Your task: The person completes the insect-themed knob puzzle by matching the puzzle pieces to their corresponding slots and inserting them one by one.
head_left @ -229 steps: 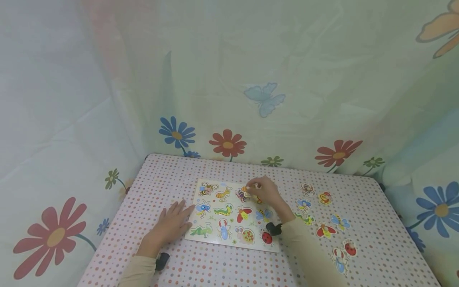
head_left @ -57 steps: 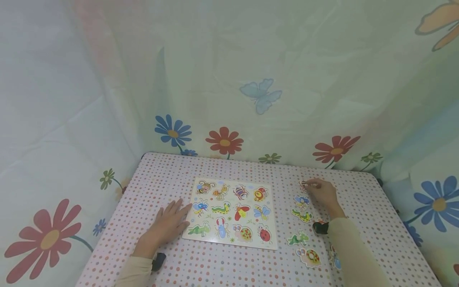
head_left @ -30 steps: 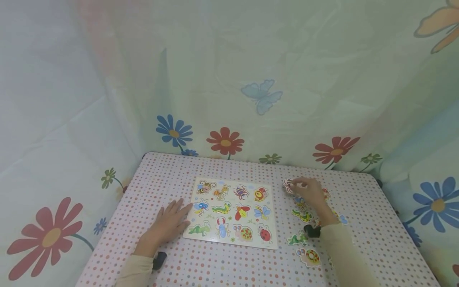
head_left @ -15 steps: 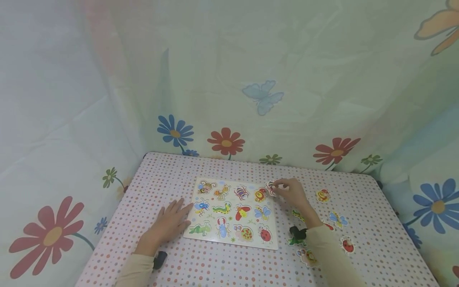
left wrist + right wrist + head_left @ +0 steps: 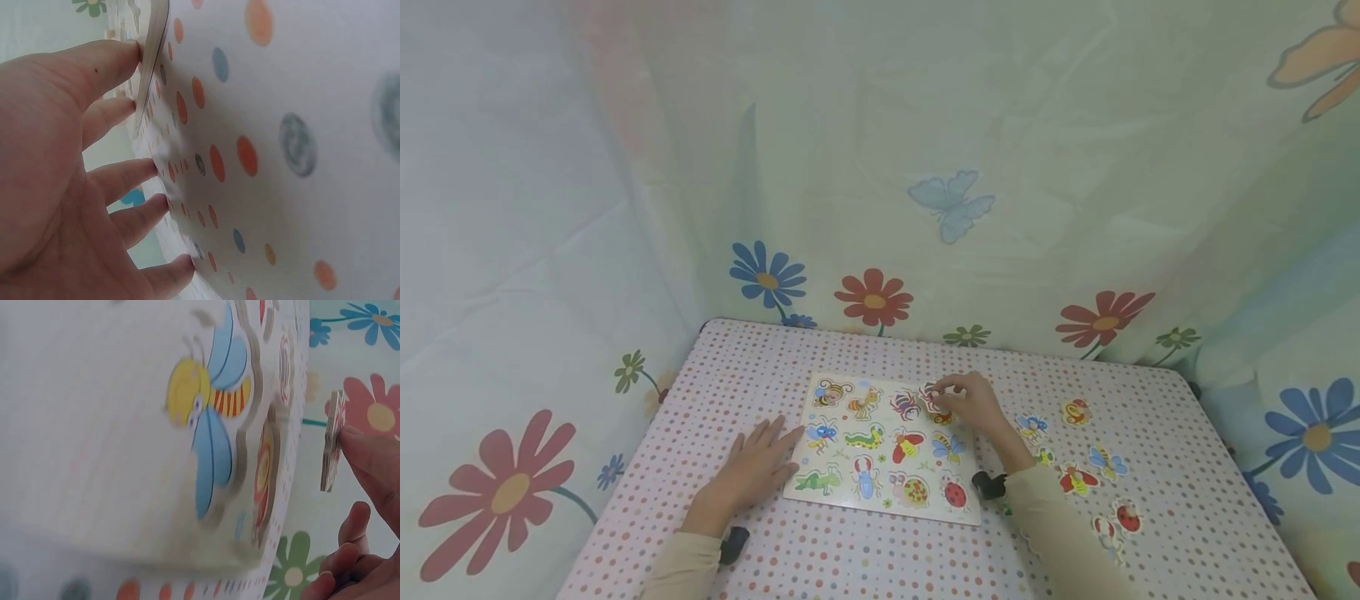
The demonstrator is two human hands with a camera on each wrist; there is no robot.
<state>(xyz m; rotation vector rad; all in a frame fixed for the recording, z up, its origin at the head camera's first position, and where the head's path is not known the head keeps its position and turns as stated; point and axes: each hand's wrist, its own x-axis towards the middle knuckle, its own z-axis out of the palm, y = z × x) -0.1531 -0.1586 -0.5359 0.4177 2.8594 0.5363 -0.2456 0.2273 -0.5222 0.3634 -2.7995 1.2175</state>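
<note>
Puzzle board (image 5: 887,503) left of centre on the surface (image 5: 850,567), left fingers (image 5: 787,438) at its left edge, spider piece (image 5: 928,398) in right fingers (image 5: 953,382) above the board's far right corner, loose pieces (image 5: 1078,481) between board and surface's right edge

The thin spider piece (image 5: 929,398) is pinched in the right hand (image 5: 973,407) above the pale insect board (image 5: 841,501). This board lies flat.

"What's the left hand (image 5: 752,471) doing?"
"Its fingers (image 5: 122,179) are spread out, tips down."
"And the right hand (image 5: 976,407)?"
"That one pinches, and its lower fingers curl in."
</note>
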